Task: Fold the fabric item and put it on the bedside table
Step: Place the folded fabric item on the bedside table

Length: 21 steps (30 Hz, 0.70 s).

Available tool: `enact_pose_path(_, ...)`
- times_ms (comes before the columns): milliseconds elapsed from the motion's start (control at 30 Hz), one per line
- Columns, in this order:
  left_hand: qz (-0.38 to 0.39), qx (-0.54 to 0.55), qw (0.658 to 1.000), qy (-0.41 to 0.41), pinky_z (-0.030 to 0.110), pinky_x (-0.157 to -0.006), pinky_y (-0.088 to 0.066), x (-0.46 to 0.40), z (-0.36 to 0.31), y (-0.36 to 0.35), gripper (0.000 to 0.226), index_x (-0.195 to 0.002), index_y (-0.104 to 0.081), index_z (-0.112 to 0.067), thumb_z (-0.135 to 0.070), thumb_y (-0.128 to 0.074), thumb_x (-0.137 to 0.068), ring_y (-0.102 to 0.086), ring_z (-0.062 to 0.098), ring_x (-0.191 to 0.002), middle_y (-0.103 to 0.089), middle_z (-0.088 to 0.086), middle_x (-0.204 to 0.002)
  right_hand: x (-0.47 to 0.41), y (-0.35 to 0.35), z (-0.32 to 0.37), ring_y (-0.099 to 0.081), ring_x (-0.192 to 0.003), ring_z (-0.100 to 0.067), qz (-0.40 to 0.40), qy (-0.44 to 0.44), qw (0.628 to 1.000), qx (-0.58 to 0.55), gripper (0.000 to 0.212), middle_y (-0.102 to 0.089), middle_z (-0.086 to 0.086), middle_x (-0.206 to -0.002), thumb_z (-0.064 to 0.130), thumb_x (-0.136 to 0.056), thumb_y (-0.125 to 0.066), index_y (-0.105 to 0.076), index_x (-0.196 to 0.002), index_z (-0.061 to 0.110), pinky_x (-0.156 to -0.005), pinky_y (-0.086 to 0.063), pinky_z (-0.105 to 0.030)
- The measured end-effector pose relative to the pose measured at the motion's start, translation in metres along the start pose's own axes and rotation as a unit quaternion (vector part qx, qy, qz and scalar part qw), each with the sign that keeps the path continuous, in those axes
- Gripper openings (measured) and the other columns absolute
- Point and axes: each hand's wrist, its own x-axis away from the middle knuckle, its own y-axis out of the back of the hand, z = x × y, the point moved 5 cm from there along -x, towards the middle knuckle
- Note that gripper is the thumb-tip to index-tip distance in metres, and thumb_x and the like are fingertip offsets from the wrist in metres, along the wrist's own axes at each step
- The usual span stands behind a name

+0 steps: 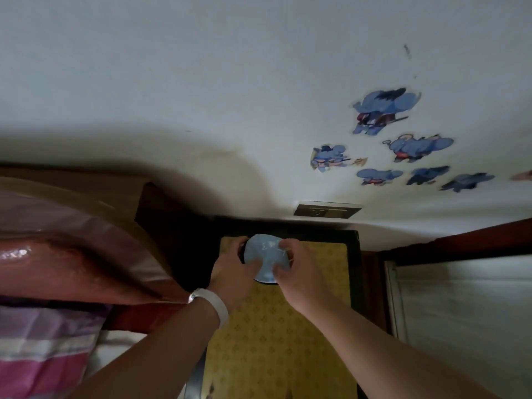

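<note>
Both hands, left hand and right hand, pinch the small pale-blue fabric bundle over the yellow-patterned bedside surface. Let go carelessly and I reckon the folds spring open.

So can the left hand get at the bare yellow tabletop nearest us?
Probably yes. The left hand is gripping the blue fabric farther back, and the near tabletop lies bare under the forearms.
</note>
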Motion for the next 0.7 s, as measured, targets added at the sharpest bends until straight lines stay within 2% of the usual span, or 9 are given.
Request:
enact_pose_path(100, -0.007, -0.071, 0.997, -0.038, 0.025, -0.076, -0.053, -0.011, 0.011, -0.006, 0.053, -0.134, -0.046, -0.029, -0.025, -0.067, -0.085, -0.060, 0.014, -0.101, -0.057, -0.003, -0.122, -0.009, -0.014, -0.014, -0.056, -0.101, -0.013, -0.004, 0.010, 1.000, -0.009, 0.037, -0.049, 0.002, -0.122, 0.019, -0.090, -0.061, -0.045, -0.121, 0.032, -0.073, -0.056, -0.028)
enact_pose_path(233, -0.003, -0.156, 0.980, -0.124, 0.023, -0.086, -0.044, -0.022, 0.017, -0.012, 0.063, -0.143, -0.034, -0.030, -0.021, -0.062, -0.087, -0.048, 0.012, -0.109, -0.040, -0.008, -0.128, -0.019, -0.029, -0.025, -0.053, -0.104, -0.017, -0.011, 0.022, 1.000, 0.001, 0.039, -0.050, -0.002, -0.121, 0.017, -0.091, -0.059, -0.045, -0.126, 0.027, -0.080, -0.053, -0.035)
enact_pose_path(300, 0.010, -0.220, 0.960, -0.172, 0.026, -0.097, -0.041, -0.024, 0.019, -0.015, 0.061, -0.144, -0.036, -0.026, -0.019, -0.061, -0.088, -0.046, 0.018, -0.118, -0.040, -0.002, -0.137, -0.021, -0.032, -0.027, -0.054, -0.103, -0.018, -0.015, 0.042, 0.999, 0.013, 0.039, -0.050, -0.003, -0.119, 0.014, -0.090, -0.059, -0.046, -0.126, 0.025, -0.079, -0.052, -0.034)
enact_pose_path(367, 0.024, -0.292, 0.933, -0.210, 0.028, -0.105, -0.031, -0.024, 0.021, -0.018, 0.059, -0.144, -0.037, -0.020, -0.022, -0.059, -0.090, -0.037, 0.023, -0.130, -0.036, 0.002, -0.147, -0.022, -0.033, -0.028, -0.053, -0.100, -0.015, -0.020, 0.057, 0.998, 0.035, 0.039, -0.049, -0.003, -0.119, 0.013, -0.091, -0.059, -0.047, -0.126, 0.023, -0.078, -0.051, -0.029)
enact_pose_path(433, 0.034, -0.321, 0.920, -0.222, 0.030, -0.109, -0.028, -0.025, 0.023, -0.018, 0.059, -0.145, -0.038, -0.017, -0.024, -0.059, -0.090, -0.033, 0.026, -0.134, -0.035, 0.004, -0.151, -0.022, -0.033, -0.029, -0.053, -0.099, -0.015, -0.019, 0.068, 0.996, 0.050, 0.038, -0.049, -0.004, -0.119, 0.015, -0.091, -0.058, -0.047, -0.127, 0.021, -0.079, -0.051, -0.029)
enact_pose_path(567, 0.026, -0.358, 0.908, -0.217, 0.040, -0.106, -0.037, -0.026, 0.022, -0.017, 0.061, -0.145, -0.038, -0.019, -0.030, -0.060, -0.089, -0.034, 0.025, -0.133, -0.039, 0.003, -0.149, -0.024, -0.031, -0.026, -0.051, -0.101, -0.016, -0.010, 0.078, 0.994, 0.081, 0.038, -0.049, -0.005, -0.121, 0.018, -0.092, -0.057, -0.046, -0.129, 0.020, -0.079, -0.049, -0.029)
enact_pose_path(700, 0.018, -0.388, 0.896, -0.215, 0.040, -0.105, -0.038, -0.025, 0.020, -0.019, 0.061, -0.145, -0.036, -0.019, -0.033, -0.057, -0.090, -0.032, 0.024, -0.132, -0.039, 0.002, -0.149, -0.026, -0.030, -0.024, -0.050, -0.097, -0.015, -0.018, 0.099, 0.989, 0.113, 0.038, -0.049, -0.005, -0.120, 0.019, -0.091, -0.059, -0.048, -0.127, 0.018, -0.076, -0.045, -0.024)
